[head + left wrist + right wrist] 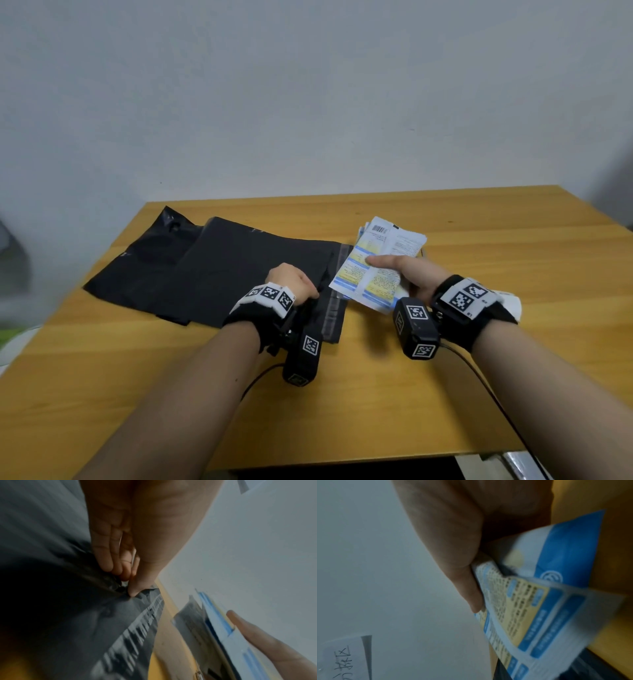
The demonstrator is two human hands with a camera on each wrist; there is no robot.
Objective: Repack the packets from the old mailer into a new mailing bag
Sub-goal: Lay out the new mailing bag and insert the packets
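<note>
Right now my left hand (291, 279) pinches the edge of the new bag (239, 274) at its open end, flat on the table (479, 240), to lift it open. My right hand (407, 274) grips the fanned packets (373, 263) beside the opening, ready to slide in.

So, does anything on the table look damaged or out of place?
Nothing looks damaged. The old mailer lies crumpled and askew under the new bag. The left hand pinches the new bag's mouth; the right hand holds the packets fanned unevenly.
</note>
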